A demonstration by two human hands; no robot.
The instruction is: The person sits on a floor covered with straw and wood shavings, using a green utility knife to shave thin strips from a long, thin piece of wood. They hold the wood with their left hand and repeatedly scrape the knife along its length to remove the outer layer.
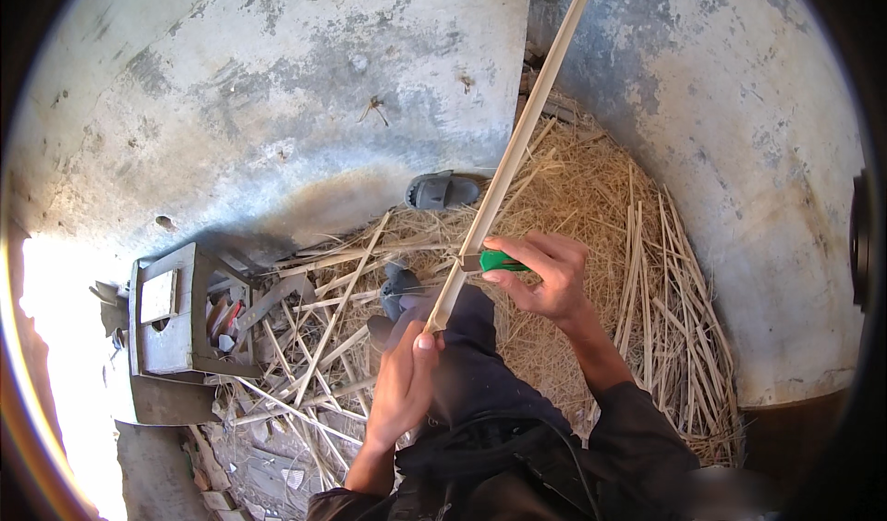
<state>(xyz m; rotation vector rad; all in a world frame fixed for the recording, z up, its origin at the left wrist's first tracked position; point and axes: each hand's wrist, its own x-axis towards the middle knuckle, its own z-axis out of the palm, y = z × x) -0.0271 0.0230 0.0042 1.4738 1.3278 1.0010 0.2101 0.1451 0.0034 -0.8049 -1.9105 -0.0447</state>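
Note:
A long, pale split cane strip (528, 124), channelled along its length, slants from my lap up toward the far wall. My left hand (404, 384) is closed round its near end, thumb on top. My right hand (552, 276) grips a green-handled knife (504, 261) between thumb and fingers. The short, dark blade meets the strip a little beyond my left hand, and a small curl or sliver shows at that spot. My dark-clothed leg (471, 345) is bent beneath the strip.
Shavings (582, 212) cover the floor ahead. Split canes (688, 336) lie piled at the right, others (319, 364) crisscross at the left. A worn wooden box (171, 308) holding small items stands left. One grey slipper (445, 190) lies near the peeling wall (305, 68).

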